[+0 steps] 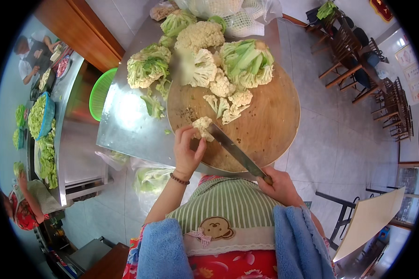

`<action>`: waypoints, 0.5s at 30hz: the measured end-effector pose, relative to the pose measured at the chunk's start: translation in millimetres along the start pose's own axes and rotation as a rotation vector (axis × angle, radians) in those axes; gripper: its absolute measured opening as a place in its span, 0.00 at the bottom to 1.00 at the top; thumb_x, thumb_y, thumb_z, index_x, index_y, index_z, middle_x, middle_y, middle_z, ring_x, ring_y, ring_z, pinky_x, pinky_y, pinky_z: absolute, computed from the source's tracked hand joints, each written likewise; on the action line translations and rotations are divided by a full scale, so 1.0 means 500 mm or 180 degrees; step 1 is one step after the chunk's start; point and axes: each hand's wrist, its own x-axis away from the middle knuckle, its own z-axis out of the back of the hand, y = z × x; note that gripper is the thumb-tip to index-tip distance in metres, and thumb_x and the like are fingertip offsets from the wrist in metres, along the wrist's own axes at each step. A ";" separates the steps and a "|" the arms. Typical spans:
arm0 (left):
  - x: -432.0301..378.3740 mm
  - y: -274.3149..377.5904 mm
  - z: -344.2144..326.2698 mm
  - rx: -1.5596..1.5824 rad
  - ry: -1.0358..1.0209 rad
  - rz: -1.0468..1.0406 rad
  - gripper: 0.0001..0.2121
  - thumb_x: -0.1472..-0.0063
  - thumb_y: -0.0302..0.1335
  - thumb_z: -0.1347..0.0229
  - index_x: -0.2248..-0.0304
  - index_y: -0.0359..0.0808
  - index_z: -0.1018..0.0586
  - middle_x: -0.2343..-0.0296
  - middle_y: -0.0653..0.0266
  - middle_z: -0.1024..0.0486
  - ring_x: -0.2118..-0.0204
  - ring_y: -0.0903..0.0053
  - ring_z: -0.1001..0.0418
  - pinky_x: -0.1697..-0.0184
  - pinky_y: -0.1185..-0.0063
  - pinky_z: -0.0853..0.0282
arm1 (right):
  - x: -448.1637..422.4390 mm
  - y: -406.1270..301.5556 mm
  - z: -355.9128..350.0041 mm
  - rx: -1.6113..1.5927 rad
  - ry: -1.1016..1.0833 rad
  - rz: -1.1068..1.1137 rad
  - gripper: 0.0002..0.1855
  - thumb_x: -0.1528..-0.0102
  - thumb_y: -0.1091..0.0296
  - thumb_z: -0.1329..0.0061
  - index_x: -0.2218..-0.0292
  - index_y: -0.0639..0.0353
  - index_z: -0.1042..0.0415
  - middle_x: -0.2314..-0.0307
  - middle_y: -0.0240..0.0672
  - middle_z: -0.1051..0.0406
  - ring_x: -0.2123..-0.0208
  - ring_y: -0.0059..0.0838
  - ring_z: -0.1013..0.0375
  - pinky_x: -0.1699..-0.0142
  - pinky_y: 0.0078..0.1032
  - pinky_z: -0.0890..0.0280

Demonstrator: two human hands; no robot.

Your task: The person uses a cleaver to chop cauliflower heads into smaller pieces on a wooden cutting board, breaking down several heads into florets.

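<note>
On a round wooden chopping board, my left hand holds a small cauliflower floret near the board's front left edge. My right hand grips the wooden handle of a kitchen knife. The blade slants up to the left, and its tip is right at the floret's right side; contact is hard to tell. Cut florets lie farther back on the board. A halved cauliflower and a leafy cauliflower head rest behind them.
The board sits on a steel table with another cauliflower and leaf scraps at left. White foam netting lies at the back. A green basket stands beyond the left edge. Two people work at a steel counter.
</note>
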 end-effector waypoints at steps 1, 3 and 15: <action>0.000 0.001 0.000 0.0062 0.0063 0.0007 0.14 0.47 0.21 0.39 0.60 0.32 0.26 0.60 0.55 0.28 0.65 0.68 0.29 0.61 0.75 0.30 | 0.000 0.003 -0.001 -0.0005 -0.0001 -0.0007 0.13 0.43 0.62 0.47 0.59 0.59 0.28 0.76 0.48 0.27 0.72 0.50 0.24 0.67 0.38 0.30; 0.003 0.000 -0.001 0.0137 0.0115 0.0016 0.14 0.48 0.21 0.39 0.60 0.32 0.26 0.60 0.55 0.28 0.65 0.68 0.29 0.61 0.75 0.31 | 0.000 0.012 -0.006 0.0123 0.0107 -0.0049 0.13 0.44 0.62 0.47 0.59 0.58 0.28 0.76 0.48 0.27 0.72 0.50 0.24 0.67 0.38 0.30; -0.010 0.022 0.023 -0.0124 -0.0238 0.0073 0.18 0.47 0.23 0.39 0.55 0.34 0.24 0.62 0.56 0.30 0.63 0.66 0.29 0.60 0.74 0.30 | -0.008 0.021 -0.022 0.0076 -0.0047 0.0058 0.12 0.43 0.62 0.49 0.59 0.57 0.26 0.73 0.47 0.25 0.70 0.50 0.24 0.65 0.38 0.29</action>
